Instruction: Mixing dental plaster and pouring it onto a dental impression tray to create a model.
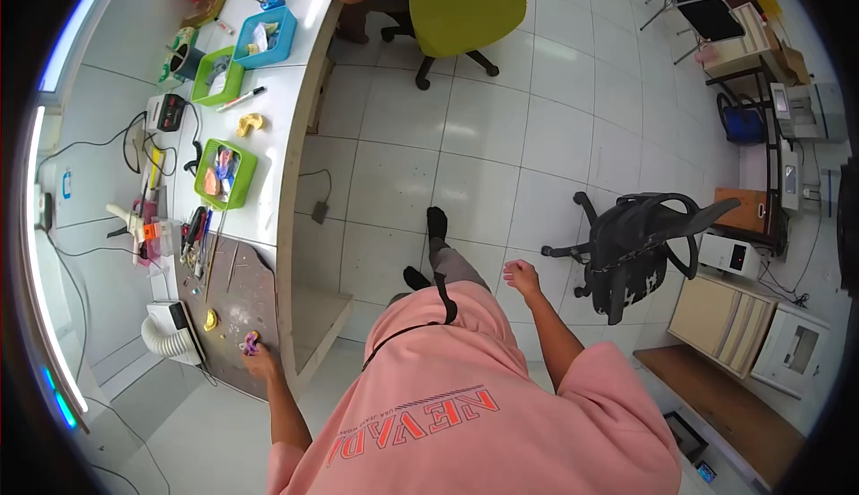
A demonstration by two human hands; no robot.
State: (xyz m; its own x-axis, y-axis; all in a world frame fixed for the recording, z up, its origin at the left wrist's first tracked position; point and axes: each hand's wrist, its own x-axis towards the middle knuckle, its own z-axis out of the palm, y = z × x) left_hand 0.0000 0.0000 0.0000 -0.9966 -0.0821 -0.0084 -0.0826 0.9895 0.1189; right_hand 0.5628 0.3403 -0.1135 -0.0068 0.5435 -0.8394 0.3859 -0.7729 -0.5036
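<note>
My left hand [260,363] is over the brown work board [242,302] at the near end of the white bench. Its fingers are closed on a small purple and yellow piece, which looks like a dental model [250,343]. A yellow dental cast [211,320] lies on the board just beyond it. Several thin metal tools [215,258] rest near the board's far edge. Out to my right, my right hand [521,276] hangs above the tiled floor with loosely bent fingers and nothing in it.
Along the bench stand green baskets [225,173], a blue basket [266,37] and a horseshoe-shaped cast [250,123]. A white hose [164,338] is beside the board. A black swivel chair [631,249] stands at right. Ahead, a person sits by a green chair [465,3].
</note>
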